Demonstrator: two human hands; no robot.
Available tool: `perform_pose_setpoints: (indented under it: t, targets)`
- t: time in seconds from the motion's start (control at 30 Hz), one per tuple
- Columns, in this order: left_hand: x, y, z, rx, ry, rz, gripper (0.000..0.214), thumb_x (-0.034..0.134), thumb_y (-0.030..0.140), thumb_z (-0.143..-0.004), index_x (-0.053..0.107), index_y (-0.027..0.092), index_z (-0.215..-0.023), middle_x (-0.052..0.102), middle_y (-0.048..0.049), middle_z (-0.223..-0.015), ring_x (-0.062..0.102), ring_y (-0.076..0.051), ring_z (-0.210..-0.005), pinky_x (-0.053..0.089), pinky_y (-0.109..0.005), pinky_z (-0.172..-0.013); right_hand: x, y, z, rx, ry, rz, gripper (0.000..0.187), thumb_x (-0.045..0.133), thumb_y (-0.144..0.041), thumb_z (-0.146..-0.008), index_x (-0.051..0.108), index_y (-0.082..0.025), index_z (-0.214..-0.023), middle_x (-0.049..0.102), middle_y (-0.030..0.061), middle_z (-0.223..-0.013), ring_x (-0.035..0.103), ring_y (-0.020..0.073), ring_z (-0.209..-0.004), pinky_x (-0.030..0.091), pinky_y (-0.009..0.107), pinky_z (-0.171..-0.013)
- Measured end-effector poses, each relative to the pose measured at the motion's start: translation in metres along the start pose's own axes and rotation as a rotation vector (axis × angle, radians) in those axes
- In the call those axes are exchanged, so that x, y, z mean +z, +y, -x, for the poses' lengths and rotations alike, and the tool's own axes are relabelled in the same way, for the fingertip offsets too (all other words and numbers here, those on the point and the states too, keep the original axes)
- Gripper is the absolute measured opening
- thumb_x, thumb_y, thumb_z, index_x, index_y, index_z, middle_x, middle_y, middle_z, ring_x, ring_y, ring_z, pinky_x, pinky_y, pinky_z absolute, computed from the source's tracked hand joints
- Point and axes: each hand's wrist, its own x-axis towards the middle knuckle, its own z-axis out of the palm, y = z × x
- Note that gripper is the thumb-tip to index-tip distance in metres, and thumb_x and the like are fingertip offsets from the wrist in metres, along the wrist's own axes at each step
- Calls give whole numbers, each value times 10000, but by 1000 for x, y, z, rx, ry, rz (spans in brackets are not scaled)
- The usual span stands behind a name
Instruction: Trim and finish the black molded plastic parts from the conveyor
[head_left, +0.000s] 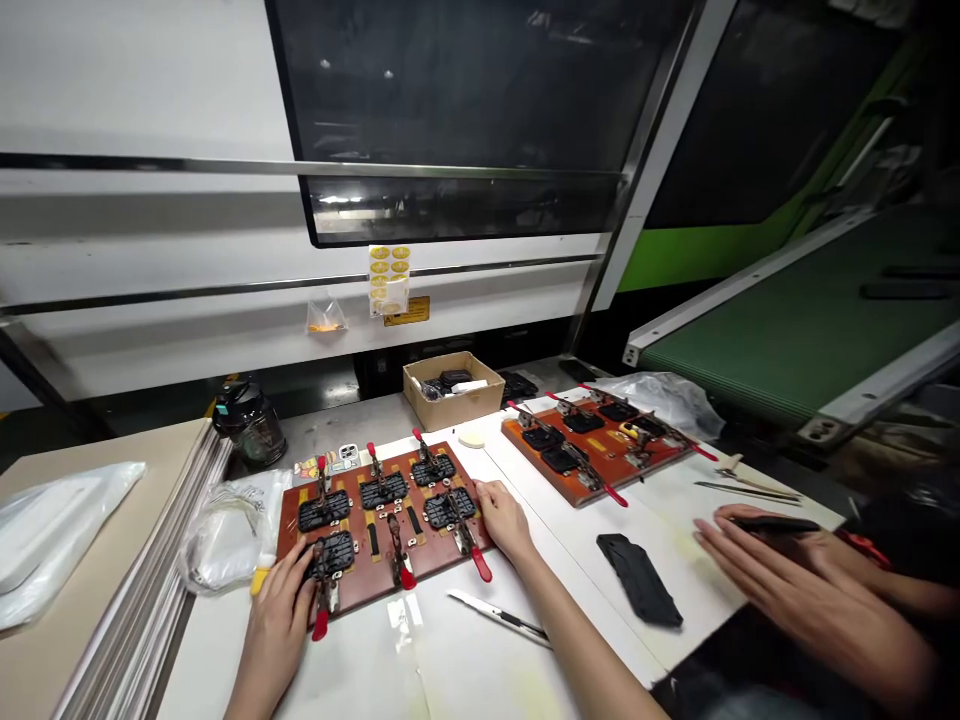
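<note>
Watching feed. Left hand (276,622) at near-left corner of brown fixture board (358,572), fingers over toggle clamp (321,600) beside black moulded part (332,553); can't tell if gripping. Right hand (504,520) open, fingertips on board's right edge, holding nothing. Utility knife (499,617) below board. Black cover (639,580) right of board. Co-worker's hand (814,600) further right, holding dark slab (776,524).

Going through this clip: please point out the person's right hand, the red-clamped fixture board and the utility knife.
Right hand (504,520): head view, on the back of the hand.
Fixture board (364,585): head view, on its bare brown surface.
Utility knife (499,618): head view, on the middle of its body.
</note>
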Motion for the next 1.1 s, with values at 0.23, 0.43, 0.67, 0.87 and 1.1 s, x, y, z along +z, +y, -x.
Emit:
perform_pose_setpoints:
  t: [0.23,0.43,0.67,0.87,1.1]
  targets:
    - [-7,-5,-1,19,17,-10,387,416,382,-994,529,262,-1344,511,-72,-1490,483,-276,-1349,383,-534,-1138,5,3,-2,-18,-8,31,546,212,-512,-1052,708,-308,-1154,675,17,-1095,600,199,-1057,397,284,-832]
    - [-14,0,-1,4,0,8,382,398,372,-1000,518,259,-1344,494,-74,-1501,468,-261,-1360,374,-526,-1152,8,-1,-2,17,3,52,531,218,-504,-1057,705,-326,-1168,686,17,-1099,587,215,-1082,380,315,-844]
    - [-15,6,-1,-48,7,46,380,432,379,-992,542,264,-1337,498,-58,-1506,445,-254,-1390,351,-511,-1174,7,-2,-3,29,-15,37,514,245,-495,-1052,724,-331,-1137,682,21,-1118,583,225,-1087,368,330,-864]
    - [-14,8,0,-53,21,0,481,408,356,-994,420,259,-1466,496,-74,-1496,434,-256,-1392,347,-508,-1172,8,-5,0,38,-15,3,515,250,-485,-1044,730,-307,-1094,679,32,-1098,582,229,-1081,365,340,-887]
    - [-21,10,-6,-22,33,-26,489,408,390,-983,413,274,-1458,536,-96,-1412,477,-299,-1313,387,-540,-1110,-6,-6,-12,104,-55,-137,453,372,-500,-995,742,-245,-1050,700,68,-1084,608,254,-1054,433,360,-911]
